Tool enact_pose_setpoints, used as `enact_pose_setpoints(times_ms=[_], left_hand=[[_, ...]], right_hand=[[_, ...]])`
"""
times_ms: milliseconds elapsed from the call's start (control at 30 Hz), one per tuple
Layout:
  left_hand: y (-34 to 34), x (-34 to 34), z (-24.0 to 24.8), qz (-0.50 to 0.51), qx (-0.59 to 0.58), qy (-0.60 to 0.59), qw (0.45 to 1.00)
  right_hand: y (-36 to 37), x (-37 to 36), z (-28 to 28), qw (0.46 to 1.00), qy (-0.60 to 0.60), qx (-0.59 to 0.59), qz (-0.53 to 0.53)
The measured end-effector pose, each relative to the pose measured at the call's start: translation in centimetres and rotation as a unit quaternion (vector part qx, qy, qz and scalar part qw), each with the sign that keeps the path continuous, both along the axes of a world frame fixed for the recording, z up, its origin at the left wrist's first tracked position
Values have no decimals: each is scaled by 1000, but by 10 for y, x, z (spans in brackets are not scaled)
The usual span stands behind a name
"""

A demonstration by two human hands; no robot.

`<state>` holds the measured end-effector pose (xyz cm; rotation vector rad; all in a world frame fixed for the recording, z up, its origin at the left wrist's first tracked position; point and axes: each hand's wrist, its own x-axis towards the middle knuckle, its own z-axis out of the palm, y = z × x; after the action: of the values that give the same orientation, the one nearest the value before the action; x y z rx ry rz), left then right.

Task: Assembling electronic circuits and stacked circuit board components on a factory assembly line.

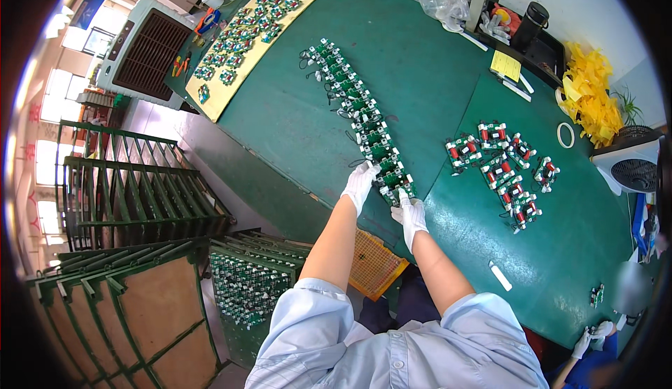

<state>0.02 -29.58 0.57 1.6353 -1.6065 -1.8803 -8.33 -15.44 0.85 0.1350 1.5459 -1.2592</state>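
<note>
A long slanting row of green circuit boards (pixel 358 105), set side by side with white connectors and black wires, lies across the green table. At its near end are both my hands, in white gloves. My left hand (pixel 360 183) has its fingers closed at the left edge of the near boards. Closed on the last circuit board (pixel 396 187) is my right hand (pixel 411 214), its thumb on top of the board. The undersides of my fingers are hidden.
Boards with red coils (pixel 500 172) lie in a cluster to the right. A yellowish panel (pixel 241 60) holds small boards at the far left. A white-handled tool (pixel 500 275) lies near the right front. Green racks (pixel 133 193) stand left; a co-worker's gloved hands (pixel 591 336) are lower right.
</note>
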Motion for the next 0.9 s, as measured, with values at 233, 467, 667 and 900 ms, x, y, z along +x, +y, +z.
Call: enact_pose_setpoints(times_ms=[233,467,667,900], left_hand=[[5,-10,-7,-169,-210,-151,951],[43,1,10,-106,-171,-82,976],[107,69,42,88,-135,143,977],[206,193,85,181,-287,-72,938]], right_hand=[[-3,-5,18,1000,-3,5,-4],[17,1,17,994,71,-78,12],[47,39,59,966,107,-212,104],[113,129,49,915,98,-231,316]])
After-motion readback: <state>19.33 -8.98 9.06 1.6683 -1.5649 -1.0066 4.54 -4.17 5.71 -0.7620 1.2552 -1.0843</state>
